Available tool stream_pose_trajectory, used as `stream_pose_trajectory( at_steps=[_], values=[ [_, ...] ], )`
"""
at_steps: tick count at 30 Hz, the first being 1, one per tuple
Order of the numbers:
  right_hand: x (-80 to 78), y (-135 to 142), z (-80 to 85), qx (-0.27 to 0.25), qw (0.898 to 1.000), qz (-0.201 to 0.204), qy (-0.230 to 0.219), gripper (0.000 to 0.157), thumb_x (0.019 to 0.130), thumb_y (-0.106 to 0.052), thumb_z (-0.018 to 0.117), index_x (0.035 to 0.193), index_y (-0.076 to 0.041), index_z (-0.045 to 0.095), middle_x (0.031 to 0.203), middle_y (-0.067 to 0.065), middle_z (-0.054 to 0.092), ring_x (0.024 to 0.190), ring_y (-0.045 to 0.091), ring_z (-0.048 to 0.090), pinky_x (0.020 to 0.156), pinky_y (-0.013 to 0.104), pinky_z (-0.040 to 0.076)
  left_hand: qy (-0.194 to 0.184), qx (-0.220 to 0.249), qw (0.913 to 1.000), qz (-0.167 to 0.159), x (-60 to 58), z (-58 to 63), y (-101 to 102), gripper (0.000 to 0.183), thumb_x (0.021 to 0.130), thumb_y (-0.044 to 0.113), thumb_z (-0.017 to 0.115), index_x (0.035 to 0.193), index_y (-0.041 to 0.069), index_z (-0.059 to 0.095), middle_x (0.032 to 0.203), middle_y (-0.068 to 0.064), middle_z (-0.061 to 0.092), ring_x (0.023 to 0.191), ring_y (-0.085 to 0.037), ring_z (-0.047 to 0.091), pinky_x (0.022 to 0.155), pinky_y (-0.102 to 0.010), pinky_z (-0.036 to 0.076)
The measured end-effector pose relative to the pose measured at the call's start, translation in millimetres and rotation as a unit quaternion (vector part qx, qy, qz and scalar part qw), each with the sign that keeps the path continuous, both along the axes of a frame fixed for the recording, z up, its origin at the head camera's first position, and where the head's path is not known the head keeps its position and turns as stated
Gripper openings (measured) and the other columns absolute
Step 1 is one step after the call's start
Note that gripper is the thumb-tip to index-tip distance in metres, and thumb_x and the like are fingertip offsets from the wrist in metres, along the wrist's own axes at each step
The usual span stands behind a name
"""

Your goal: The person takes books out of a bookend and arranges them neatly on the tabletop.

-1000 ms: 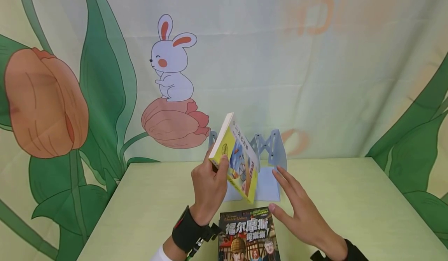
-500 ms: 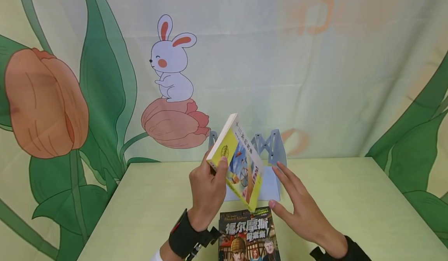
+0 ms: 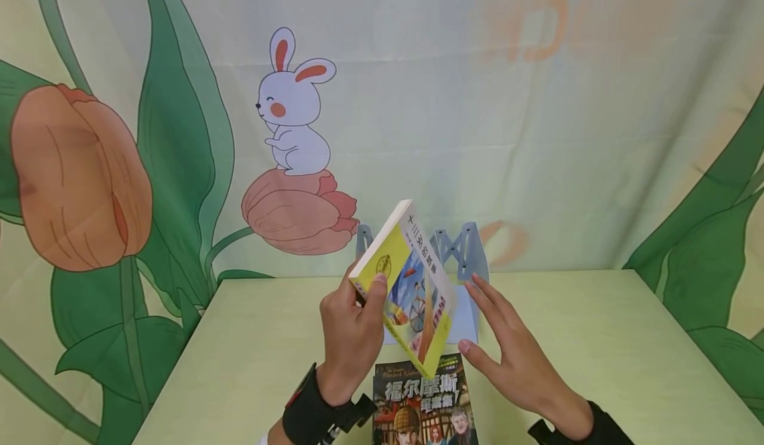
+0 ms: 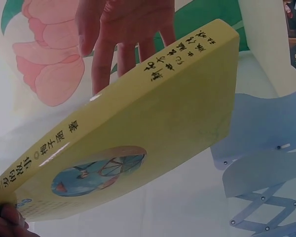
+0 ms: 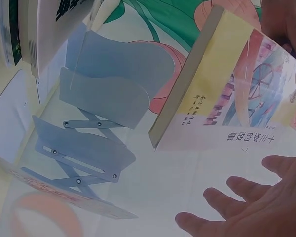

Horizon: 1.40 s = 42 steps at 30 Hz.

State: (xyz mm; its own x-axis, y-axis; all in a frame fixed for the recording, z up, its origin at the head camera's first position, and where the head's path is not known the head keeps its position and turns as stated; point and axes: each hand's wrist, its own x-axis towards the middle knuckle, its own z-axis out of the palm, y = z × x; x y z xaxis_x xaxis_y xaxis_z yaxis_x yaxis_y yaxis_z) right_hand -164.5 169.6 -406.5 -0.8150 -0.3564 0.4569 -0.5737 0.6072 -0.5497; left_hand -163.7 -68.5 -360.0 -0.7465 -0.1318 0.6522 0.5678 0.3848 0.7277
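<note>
My left hand [image 3: 352, 342] grips a yellow-and-white paperback book [image 3: 420, 292] by its left end, thumb on the cover. The book is tilted in the air, its lower corner overlapping a dark-covered book [image 3: 420, 408] in the head view. Its yellow spine and back cover fill the middle of the left wrist view. Just right of the paperback is my right hand [image 3: 516, 359], fingers extended and holding nothing. Beyond both hands stands a light blue folding bookend [image 3: 465, 256] with crossed metal links, partly hidden by the paperback.
Several books [image 5: 37, 29] show stacked at the upper left of the right wrist view. The pale green table [image 3: 239, 365] ends at a fabric backdrop [image 3: 418, 100] printed with a rabbit and tulips.
The paperback has come down and nearer, its front cover turning more into view, as my left hand drew back slightly. My right hand has stayed almost still.
</note>
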Motion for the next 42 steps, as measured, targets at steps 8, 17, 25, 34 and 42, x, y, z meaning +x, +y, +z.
stream_pose_trajectory(
  at_steps=[8, 17, 25, 34, 42],
  values=[
    [-1.4, -1, 1.3, -0.011, 1.0, 0.007, -0.002, 0.078, 0.094, -0.026, 0.062, 0.158, -0.031, 0.018, 0.165, 0.001, 0.02, 0.145, 0.042, 0.031, 0.097, 0.071, 0.038, -0.01, 0.016, 0.9998, -0.007, 5.5, 1.2, -3, 0.029, 0.1, 0.014, 0.055, 0.127, 0.007, 0.062, 0.094, -0.016, 0.075, 0.058, -0.015, 0.068, 0.045, -0.024, 0.048],
    [-4.6, -3, 3.2, -0.027, 1.0, 0.011, -0.002, 0.078, 0.094, -0.024, 0.061, 0.158, -0.03, 0.017, 0.164, 0.002, 0.022, 0.142, 0.043, 0.035, 0.095, 0.071, 0.039, -0.026, 0.044, 0.9984, -0.026, 11.5, 4.2, -4, 0.027, 0.1, 0.014, 0.054, 0.124, 0.005, 0.064, 0.095, -0.017, 0.075, 0.062, -0.014, 0.07, 0.049, -0.026, 0.053],
    [-6.0, -3, 2.9, -0.047, 0.998, 0.028, -0.022, 0.077, 0.095, -0.024, 0.06, 0.158, -0.03, 0.017, 0.162, 0.007, 0.026, 0.139, 0.045, 0.039, 0.093, 0.071, 0.041, -0.041, 0.057, 0.9968, -0.039, 16.1, 4.7, -5, 0.028, 0.1, 0.013, 0.054, 0.124, 0.004, 0.064, 0.1, -0.017, 0.075, 0.062, -0.009, 0.067, 0.048, -0.026, 0.048],
    [-8.5, -7, 1.9, -0.071, 0.995, 0.054, -0.042, 0.075, 0.096, -0.023, 0.058, 0.158, -0.029, 0.017, 0.161, 0.01, 0.028, 0.136, 0.046, 0.042, 0.09, 0.069, 0.044, -0.076, 0.092, 0.9908, -0.063, 20.0, 5.3, -5, 0.027, 0.101, 0.014, 0.054, 0.123, 0.004, 0.065, 0.099, -0.017, 0.074, 0.065, -0.009, 0.068, 0.053, -0.028, 0.053],
    [-10.4, -11, 1.7, -0.082, 0.994, 0.066, -0.043, 0.075, 0.097, -0.017, 0.056, 0.158, -0.031, 0.015, 0.16, 0.004, 0.031, 0.14, 0.035, 0.041, 0.104, 0.061, 0.039, -0.101, 0.118, 0.9846, -0.082, 20.7, 6.3, -6, 0.027, 0.102, 0.017, 0.052, 0.124, 0.005, 0.064, 0.1, -0.017, 0.074, 0.064, -0.009, 0.068, 0.055, -0.029, 0.054]
  ],
)
